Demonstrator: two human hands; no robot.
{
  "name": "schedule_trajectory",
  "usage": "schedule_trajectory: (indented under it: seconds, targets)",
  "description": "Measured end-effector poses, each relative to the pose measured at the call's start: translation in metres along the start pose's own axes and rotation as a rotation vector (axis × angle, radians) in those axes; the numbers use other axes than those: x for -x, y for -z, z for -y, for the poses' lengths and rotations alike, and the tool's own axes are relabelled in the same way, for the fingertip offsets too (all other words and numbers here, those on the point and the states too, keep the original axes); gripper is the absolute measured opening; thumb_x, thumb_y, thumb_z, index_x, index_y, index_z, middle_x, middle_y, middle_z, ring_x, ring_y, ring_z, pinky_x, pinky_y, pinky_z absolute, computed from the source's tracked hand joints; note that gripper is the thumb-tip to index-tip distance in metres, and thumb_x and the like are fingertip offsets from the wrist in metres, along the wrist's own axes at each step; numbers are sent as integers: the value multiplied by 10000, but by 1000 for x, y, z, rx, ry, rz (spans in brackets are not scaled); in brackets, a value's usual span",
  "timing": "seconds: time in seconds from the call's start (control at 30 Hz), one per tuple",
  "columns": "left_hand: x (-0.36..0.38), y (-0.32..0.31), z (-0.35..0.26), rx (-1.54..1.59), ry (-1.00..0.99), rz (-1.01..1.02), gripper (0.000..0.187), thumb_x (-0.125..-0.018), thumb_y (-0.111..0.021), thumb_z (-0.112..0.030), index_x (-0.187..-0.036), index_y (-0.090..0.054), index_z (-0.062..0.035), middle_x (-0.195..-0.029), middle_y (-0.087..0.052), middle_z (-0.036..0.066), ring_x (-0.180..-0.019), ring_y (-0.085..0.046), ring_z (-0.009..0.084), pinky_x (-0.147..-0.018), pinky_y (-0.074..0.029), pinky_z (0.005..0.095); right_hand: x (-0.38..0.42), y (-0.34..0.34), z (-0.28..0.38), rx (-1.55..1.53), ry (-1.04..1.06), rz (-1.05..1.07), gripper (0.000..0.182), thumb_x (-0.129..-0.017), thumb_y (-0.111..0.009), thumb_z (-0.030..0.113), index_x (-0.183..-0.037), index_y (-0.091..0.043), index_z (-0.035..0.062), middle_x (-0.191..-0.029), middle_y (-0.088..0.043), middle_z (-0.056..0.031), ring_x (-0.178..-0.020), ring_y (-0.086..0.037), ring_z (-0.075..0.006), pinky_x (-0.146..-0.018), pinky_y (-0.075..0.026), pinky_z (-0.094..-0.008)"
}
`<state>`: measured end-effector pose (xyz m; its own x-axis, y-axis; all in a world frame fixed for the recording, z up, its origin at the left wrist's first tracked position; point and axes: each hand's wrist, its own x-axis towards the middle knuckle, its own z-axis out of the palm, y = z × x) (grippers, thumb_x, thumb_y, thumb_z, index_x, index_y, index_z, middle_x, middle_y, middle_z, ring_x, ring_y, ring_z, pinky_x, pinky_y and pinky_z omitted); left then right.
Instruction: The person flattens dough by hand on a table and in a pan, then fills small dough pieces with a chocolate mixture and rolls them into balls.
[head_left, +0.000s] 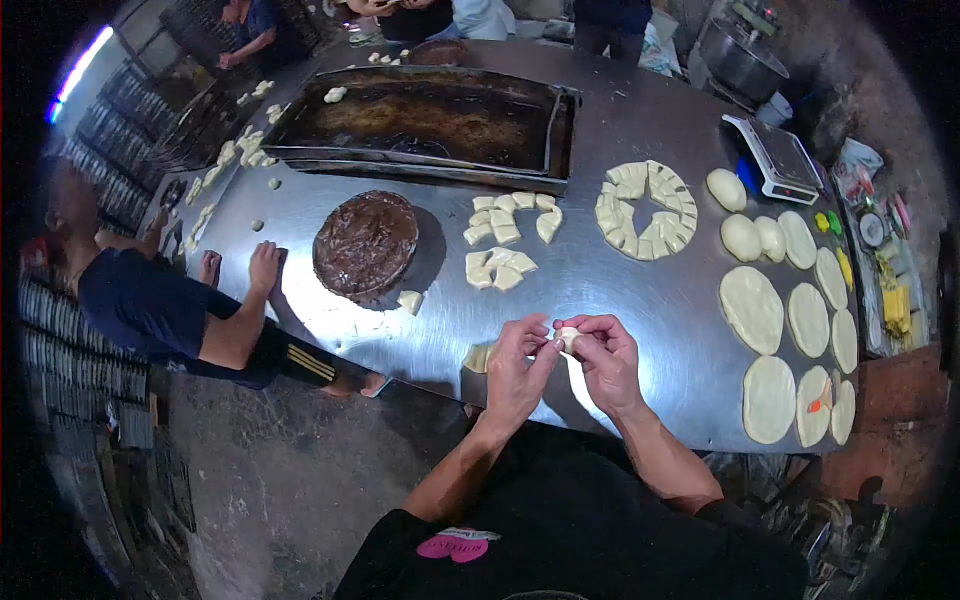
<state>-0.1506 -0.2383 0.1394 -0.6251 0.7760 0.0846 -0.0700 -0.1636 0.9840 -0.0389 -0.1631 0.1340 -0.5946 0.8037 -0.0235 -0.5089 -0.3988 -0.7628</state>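
Observation:
A small ball of pale dough (pixel 569 338) is pinched between the fingertips of both my hands above the near edge of the metal table. My left hand (pixel 521 371) closes on it from one side, my right hand (pixel 609 364) from the other. A flat dough piece (pixel 477 358) lies just left of my left hand, partly hidden by it. Farther left is a heaped mound of dark brown paste (pixel 366 245), with a dough piece (pixel 410 301) at its foot. Cut dough wedges (pixel 500 268) sit beyond my hands, and a ring of cut dough (pixel 646 210) lies farther right.
Several flattened dough rounds (pixel 769 400) and dough balls (pixel 741 238) cover the right side, below a scale (pixel 780 158). A large dark baking tray (pixel 420 115) stands at the back. To the left a co-worker (pixel 165 310) leans at the table; other people stand beyond.

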Motion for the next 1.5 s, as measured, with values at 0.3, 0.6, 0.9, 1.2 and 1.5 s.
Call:
schedule_trajectory:
  seconds: [0.3, 0.6, 0.9, 1.2, 1.5]
  targets:
    - [-4, 23, 0, 46, 190, 60, 90, -904, -616, -65, -940, -608, 17, -856, -604, 28, -760, -578, 103, -674, -477, 241, -13, -10, -11, 19, -35, 93, 180, -878, -583, -33, -1056, -559, -15, -1112, -615, -170, -1032, -604, -192, -937, -482, -321]
    - [-22, 163, 111, -477, -189, -24, 252, -853, -672, -55, -1082, -595, 17, -921, -621, 146, -683, -613, 212, -616, -503, 318, 6, 56, -52, 1475, 437, 182, 99, -805, -645, 33, -902, -645, 55, -935, -619, -125, -890, -616, -278, -758, -499, -371]
    - [-13, 135, 104, -928, -150, 379, 334, -781, -653, -73, -1098, -565, -18, -1045, -564, 178, -965, -553, 363, -853, -458, 446, -27, 84, -98, 1422, 472, 149, 113, -786, -604, 11, -889, -639, 45, -831, -595, -134, -812, -558, -335, -756, -431, -433]
    - [11, 125, 106, -594, 67, 338, 261, -793, -667, -120, -962, -479, -54, -939, -522, 198, -864, -545, 397, -729, -429, 478, -39, 99, -100, 1438, 553, -132, 140, -766, -636, 30, -903, -613, 46, -922, -595, -143, -957, -552, -327, -873, -425, -458]
    - [8, 225, 90, -638, 452, -2, 223, -876, -629, -204, -1006, -579, -30, -857, -639, 54, -755, -602, 133, -654, -496, 300, -41, 106, -86, 1493, 534, -175, 83, -788, -599, 35, -868, -599, 57, -902, -610, -129, -839, -556, -318, -831, -414, -449]
